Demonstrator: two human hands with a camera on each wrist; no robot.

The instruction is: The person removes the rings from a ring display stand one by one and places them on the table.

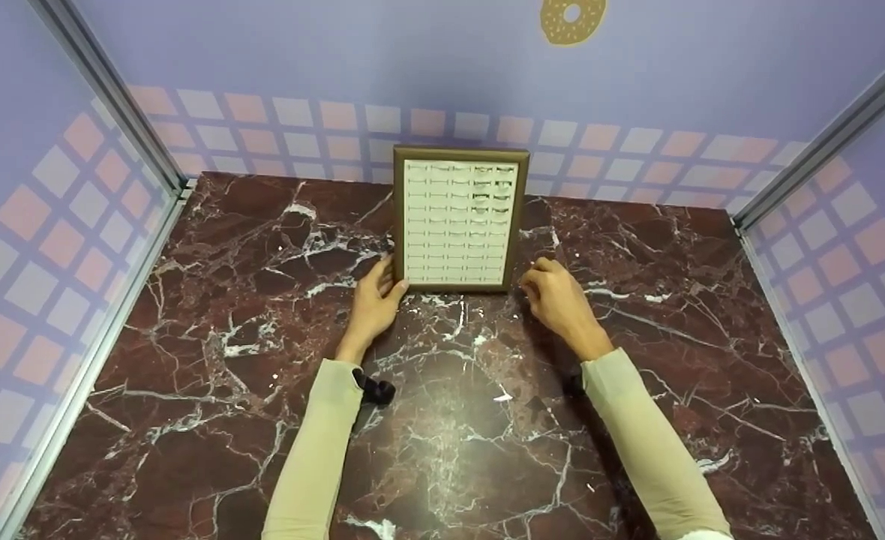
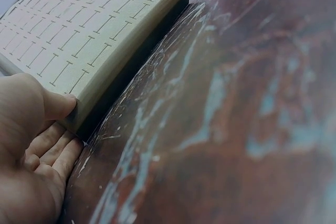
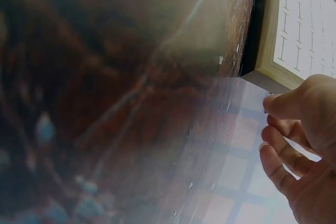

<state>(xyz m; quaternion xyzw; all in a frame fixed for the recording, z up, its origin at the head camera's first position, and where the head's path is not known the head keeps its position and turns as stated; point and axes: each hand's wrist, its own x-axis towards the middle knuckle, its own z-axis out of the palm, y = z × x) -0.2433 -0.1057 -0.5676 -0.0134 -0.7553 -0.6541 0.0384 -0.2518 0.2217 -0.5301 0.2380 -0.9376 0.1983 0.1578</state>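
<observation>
A ring display board (image 1: 457, 225) with a brown frame and a pale slotted face stands upright at the back of the table. Several rings (image 1: 481, 196) sit in its upper right slots. My left hand (image 1: 373, 304) grips the lower left corner, with the thumb (image 2: 60, 106) on the front of the frame and the other fingers (image 2: 52, 148) under and beside it. Just off the lower right corner is my right hand (image 1: 560, 296), its fingers (image 3: 281, 150) loosely bent. No object shows between the right thumb and fingers.
The dark red marbled table (image 1: 442, 420) has white veins and a glossy surface. Behind the board rises a lilac wall (image 1: 322, 60) with pink and white squares and a donut picture (image 1: 555, 34). Panels (image 1: 30, 187) close in the table's left and right sides.
</observation>
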